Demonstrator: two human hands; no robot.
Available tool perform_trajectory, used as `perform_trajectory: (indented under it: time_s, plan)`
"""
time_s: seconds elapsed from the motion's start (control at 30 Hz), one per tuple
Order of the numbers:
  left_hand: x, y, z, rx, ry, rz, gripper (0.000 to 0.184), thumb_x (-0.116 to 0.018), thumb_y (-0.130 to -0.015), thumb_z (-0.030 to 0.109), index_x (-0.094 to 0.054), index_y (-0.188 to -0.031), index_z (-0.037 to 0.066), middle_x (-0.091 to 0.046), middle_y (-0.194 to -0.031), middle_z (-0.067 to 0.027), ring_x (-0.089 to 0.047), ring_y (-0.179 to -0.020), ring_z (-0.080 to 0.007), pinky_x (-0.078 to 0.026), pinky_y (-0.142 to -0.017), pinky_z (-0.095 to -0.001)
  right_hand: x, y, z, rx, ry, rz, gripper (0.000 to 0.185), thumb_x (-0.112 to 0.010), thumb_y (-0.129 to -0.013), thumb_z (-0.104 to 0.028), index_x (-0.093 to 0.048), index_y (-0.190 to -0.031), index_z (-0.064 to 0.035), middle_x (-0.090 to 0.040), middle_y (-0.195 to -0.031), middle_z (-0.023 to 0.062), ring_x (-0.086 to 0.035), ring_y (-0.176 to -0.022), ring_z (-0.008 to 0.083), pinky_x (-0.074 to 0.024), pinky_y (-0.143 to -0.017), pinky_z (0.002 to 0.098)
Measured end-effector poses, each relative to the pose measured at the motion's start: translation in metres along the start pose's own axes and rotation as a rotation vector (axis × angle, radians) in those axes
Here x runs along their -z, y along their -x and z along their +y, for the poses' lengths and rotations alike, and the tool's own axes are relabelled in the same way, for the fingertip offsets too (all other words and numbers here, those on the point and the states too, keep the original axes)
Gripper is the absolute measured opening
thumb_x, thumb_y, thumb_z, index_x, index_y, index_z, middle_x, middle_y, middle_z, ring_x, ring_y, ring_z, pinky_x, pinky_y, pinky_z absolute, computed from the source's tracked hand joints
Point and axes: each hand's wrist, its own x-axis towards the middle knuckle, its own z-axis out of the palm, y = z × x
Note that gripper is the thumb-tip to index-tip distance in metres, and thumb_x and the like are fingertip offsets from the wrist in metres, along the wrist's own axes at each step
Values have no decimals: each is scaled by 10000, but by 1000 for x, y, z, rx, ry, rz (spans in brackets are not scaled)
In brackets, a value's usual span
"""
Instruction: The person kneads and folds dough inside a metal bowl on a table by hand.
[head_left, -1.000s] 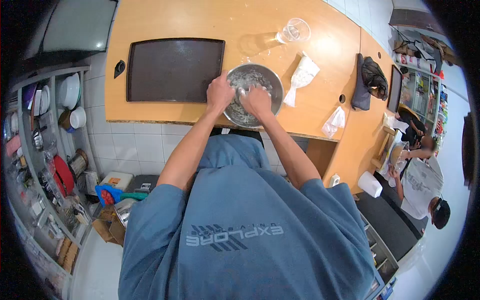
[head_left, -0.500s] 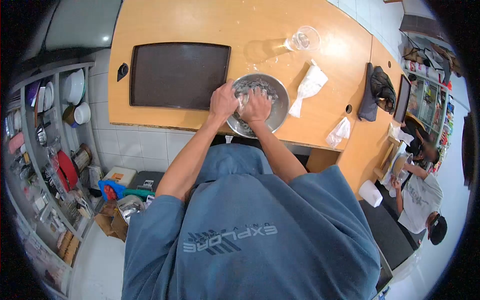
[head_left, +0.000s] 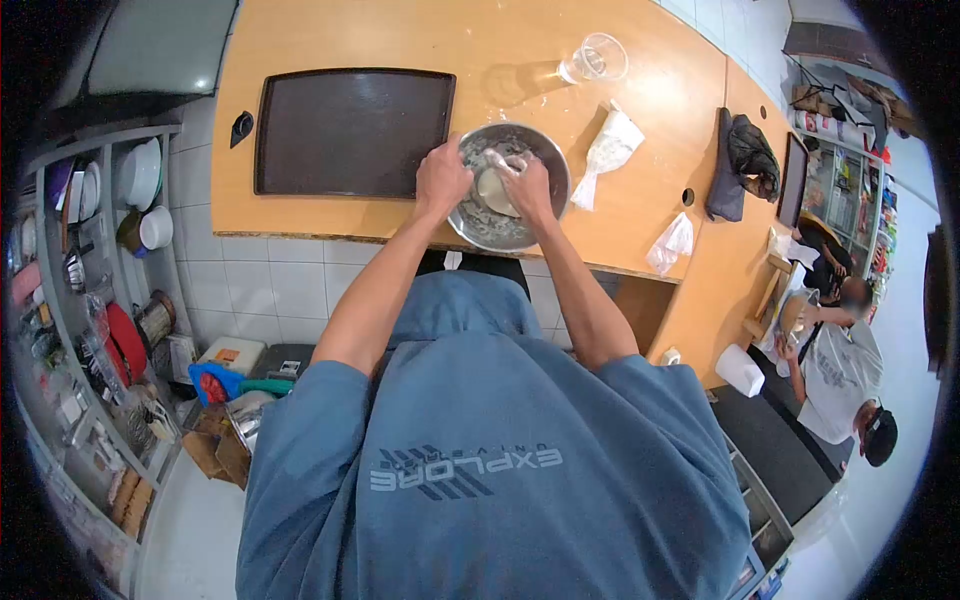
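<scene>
A round metal bowl [head_left: 556, 170] stands near the table's front edge, its inside smeared with floury paste. A pale lump of dough [head_left: 495, 192] lies in it. My left hand [head_left: 443, 180] is closed on the bowl's left rim. Inside the bowl, my right hand [head_left: 526, 185] has its whitened fingers curled against the dough from the right and far side. Part of the dough is hidden under those fingers.
Left of the bowl lies a dark baking tray [head_left: 350, 132]. A clear plastic cup [head_left: 600, 57] and tied white bags [head_left: 613, 145] are to the right. Dark cloths [head_left: 740, 165] lie farther right. Another person [head_left: 840, 360] holds a round container at the far right.
My right hand has drawn back to the right from pressing down in the bowl, uncovering a rounder dough lump. My left hand remains by the bowl's left rim. The view has shifted slightly.
</scene>
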Motion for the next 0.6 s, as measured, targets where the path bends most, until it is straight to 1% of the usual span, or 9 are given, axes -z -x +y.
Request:
perform_trajectory:
  time_s: [0.03, 0.07, 0.17, 0.2, 0.3, 0.4, 0.5, 0.6]
  plan:
    - [-1, 0, -2, -4, -3, 7, 247, -601, -870, 77, -582, -1107, 14, -706, -972, -256, -669, -917, -489, -534, -787, -578, 6, 3, -1, 2, -45, -22, 454, -804, -820, -408, -774, -934, 30, -737, -948, 255, -706, -937, 426, -520, -873, 489]
    - [-3, 1, -4, -9, -6, 14, 255, -603, -865, 77, -584, -1111, 14, -707, -970, -258, -672, -918, -488, -536, -788, -577, 15, 4, -2, -15, -35, -166, 478, -870, -722, -344, -749, -990, 33, -734, -987, 256, -710, -963, 411, -526, -887, 479]
    - [0, 2, 0, -4, -33, -13, 280, -609, -860, 78, -588, -1133, 15, -708, -974, -266, -678, -921, -484, -544, -790, -571, 23, 0, 22, 340, 273, -450, 619, -873, -664, -301, -670, -1152, 20, -726, -1035, 256, -704, -981, 418, -530, -888, 485]
    - [1, 3, 3, 0, -46, -31, 289, -611, -860, 78, -590, -1142, 16, -708, -976, -269, -680, -922, -484, -547, -790, -569, 24, -1, 20, 225, 367, -543, 769, -865, -645, -282, -560, -1297, -10, -716, -1083, 256, -694, -1025, 417, -532, -894, 484]
    - [-2, 2, 0, -11, -44, -47, 306, -610, -866, 81, -591, -1165, 18, -706, -979, -277, -683, -924, -485, -551, -785, -568, 42, 7, -16, 170, 308, -527, 731, -819, -687, -244, -533, -1322, -22, -674, -1160, 277, -649, -1122, 416, -507, -948, 471]
    - [-1, 5, -2, -42, -9, -28, 314, -617, -860, 80, -585, -1165, 13, -708, -977, -273, -683, -920, -485, -549, -782, -568, 44, 9, -18, 353, 56, -306, 652, -804, -694, -218, -569, -1273, -35, -613, -1194, 289, -592, -1166, 420, -475, -993, 462]
    - [0, 5, 1, -16, -24, -41, 303, -615, -856, 66, -586, -1151, 7, -708, -973, -271, -682, -921, -483, -547, -791, -562, 44, 9, -23, 294, 222, -390, 611, -783, -706, -186, -584, -1266, -43, -546, -1200, 294, -547, -1148, 454, -453, -1015, 480]
    - [3, 6, 2, 7, 1, -62, 285, -618, -858, 57, -585, -1135, 0, -705, -978, -275, -678, -937, -481, -541, -799, -552, 28, 22, -6, 327, 350, -281, 621, -758, -738, -209, -586, -1314, -55, -520, -1189, 298, -540, -1105, 474, -455, -1002, 517]
